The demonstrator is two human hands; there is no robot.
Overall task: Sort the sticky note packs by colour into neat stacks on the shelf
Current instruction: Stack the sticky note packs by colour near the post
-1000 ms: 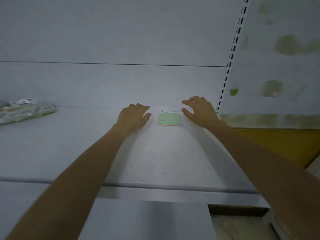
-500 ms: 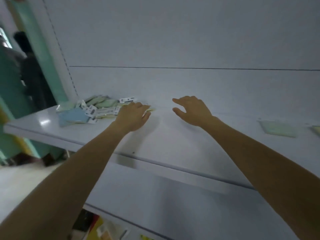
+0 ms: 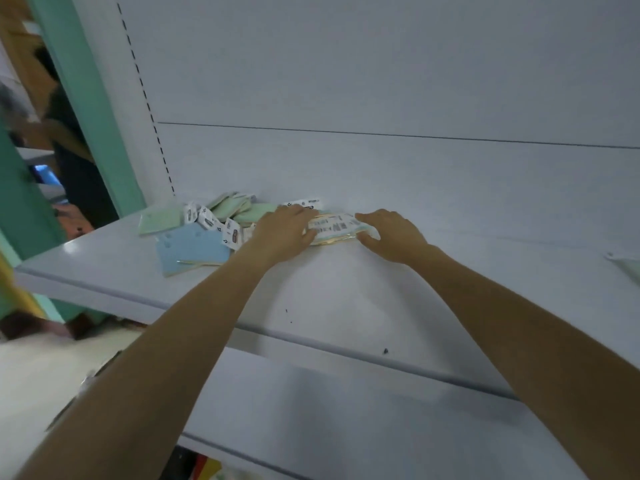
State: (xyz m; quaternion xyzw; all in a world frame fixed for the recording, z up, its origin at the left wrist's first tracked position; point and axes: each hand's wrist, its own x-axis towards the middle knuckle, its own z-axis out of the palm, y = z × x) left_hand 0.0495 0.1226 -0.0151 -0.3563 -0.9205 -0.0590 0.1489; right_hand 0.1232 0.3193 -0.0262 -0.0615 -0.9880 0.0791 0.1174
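Observation:
A loose pile of sticky note packs [image 3: 221,216] lies at the left end of the white shelf [image 3: 329,306]: pale green ones at the back, a blue pack [image 3: 192,249] at the front, white labels among them. One pale green pack with a white label [image 3: 334,228] lies at the pile's right edge, between my hands. My left hand [image 3: 282,233] holds its left end. My right hand [image 3: 389,233] holds its right end, thumb at the front edge. Part of a green pack [image 3: 627,266] shows at the far right.
The shelf's white back panel [image 3: 381,98] rises right behind the pile. A slotted upright [image 3: 149,109] and a teal pillar [image 3: 86,109] stand at the left. A person in dark clothes [image 3: 72,150] is beyond the pillar. A lower shelf [image 3: 329,427] juts out below.
My view swung left from the single green pack to the pile. Both hands travelled left and came down on a pack at the pile's right edge.

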